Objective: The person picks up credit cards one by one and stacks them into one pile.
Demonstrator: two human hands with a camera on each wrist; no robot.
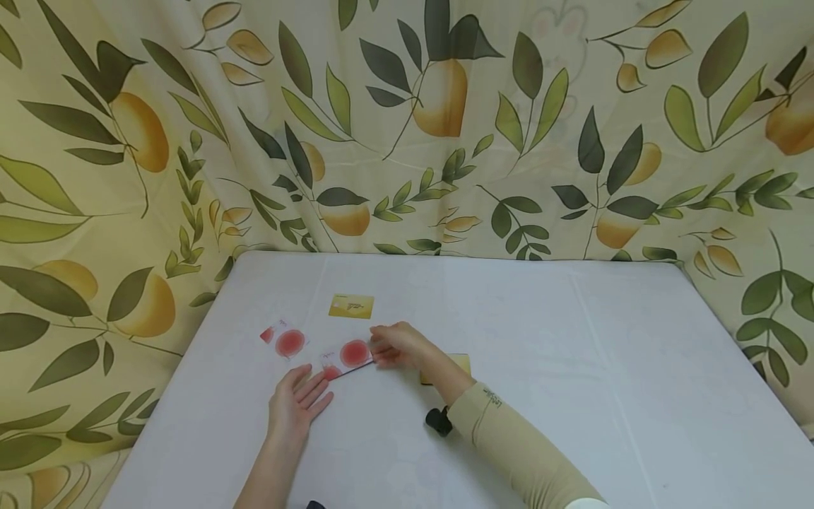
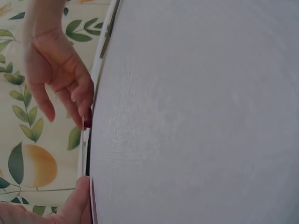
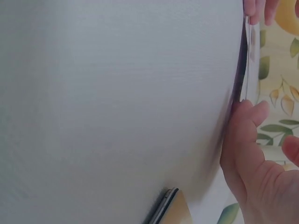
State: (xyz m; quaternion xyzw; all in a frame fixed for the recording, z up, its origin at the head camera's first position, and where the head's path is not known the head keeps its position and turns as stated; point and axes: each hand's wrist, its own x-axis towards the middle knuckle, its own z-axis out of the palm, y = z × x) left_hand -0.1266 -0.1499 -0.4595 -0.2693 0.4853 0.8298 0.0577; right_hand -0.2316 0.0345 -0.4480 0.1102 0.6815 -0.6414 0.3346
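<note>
A white card with a red disc and a red corner patch (image 1: 346,355) lies between the two hands. My left hand (image 1: 291,406) touches its left end with extended fingers spread apart. At the card's right end, my right hand (image 1: 397,345) has its fingertips against the edge, while its thumb (image 3: 291,148) stands apart. A dark underside shows along the card's near edge. Just left is a similar white card with a red disc (image 1: 289,342). Beyond them a yellow card (image 1: 351,306) lies on the table.
Partly hidden under my right forearm is a yellow-topped stack (image 1: 459,363), whose layered edge shows in the right wrist view. A small black object (image 1: 438,421) appears beside the right sleeve. The white table (image 1: 604,367) ends at a patterned curtain (image 1: 407,162).
</note>
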